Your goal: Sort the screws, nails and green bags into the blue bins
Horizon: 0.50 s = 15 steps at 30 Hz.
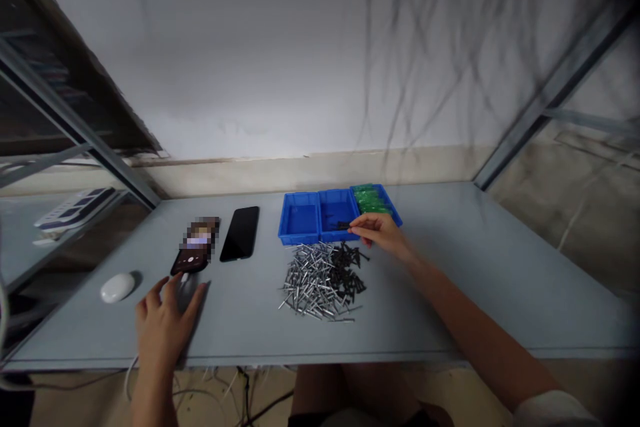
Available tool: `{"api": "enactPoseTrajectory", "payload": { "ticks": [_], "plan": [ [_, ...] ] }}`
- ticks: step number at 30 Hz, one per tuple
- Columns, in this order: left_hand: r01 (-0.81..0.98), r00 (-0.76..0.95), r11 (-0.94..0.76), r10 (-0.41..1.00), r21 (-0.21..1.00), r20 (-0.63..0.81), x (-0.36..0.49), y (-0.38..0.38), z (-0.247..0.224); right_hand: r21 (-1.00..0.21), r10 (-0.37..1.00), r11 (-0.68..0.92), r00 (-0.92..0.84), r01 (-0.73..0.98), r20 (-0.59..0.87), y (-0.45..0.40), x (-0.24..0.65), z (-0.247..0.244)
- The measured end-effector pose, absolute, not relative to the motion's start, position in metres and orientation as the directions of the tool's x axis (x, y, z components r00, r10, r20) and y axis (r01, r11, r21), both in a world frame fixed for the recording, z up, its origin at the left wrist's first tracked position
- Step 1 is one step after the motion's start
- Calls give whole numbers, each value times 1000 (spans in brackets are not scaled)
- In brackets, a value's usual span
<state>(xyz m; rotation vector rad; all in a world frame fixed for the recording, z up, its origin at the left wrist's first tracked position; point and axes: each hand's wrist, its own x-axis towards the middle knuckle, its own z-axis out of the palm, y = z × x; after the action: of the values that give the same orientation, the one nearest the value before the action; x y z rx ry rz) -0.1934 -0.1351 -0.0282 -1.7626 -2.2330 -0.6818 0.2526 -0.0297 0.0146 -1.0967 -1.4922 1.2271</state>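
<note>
My right hand (pixel 376 229) is at the front edge of the middle blue bin (pixel 336 203), its fingers pinched on dark screws (pixel 343 225) over the bin. The left blue bin (pixel 300 217) stands beside it, and the right blue bin (pixel 395 213) holds green packets (pixel 369 200). In front of the bins lies a pile of silver metal pins (pixel 310 283), with black screws (pixel 347 270) on its right side. My left hand (pixel 167 310) rests on the table with fingers spread, holding nothing, just below a lit phone (pixel 193 257) with a white cable plugged in.
A dark phone (pixel 241 233) lies between the lit phone and the bins. A white rounded object (pixel 117 287) is at the left of the grey table (pixel 430 320). Metal frame posts rise at both sides, and cables hang below the front edge.
</note>
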Motion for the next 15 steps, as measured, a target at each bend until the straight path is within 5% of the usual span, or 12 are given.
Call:
{"api": "enactPoseTrajectory", "payload": {
  "ticks": [5,15],
  "plan": [
    [981,-195,167,837,101,511,-194,-134,-29,-982,977,147,-170,123,125,-31,251,14],
    [978,-210,177,853,113,478,-194,-135,-28,-879,972,234,-114,415,205,-38,249,15]
  ]
}}
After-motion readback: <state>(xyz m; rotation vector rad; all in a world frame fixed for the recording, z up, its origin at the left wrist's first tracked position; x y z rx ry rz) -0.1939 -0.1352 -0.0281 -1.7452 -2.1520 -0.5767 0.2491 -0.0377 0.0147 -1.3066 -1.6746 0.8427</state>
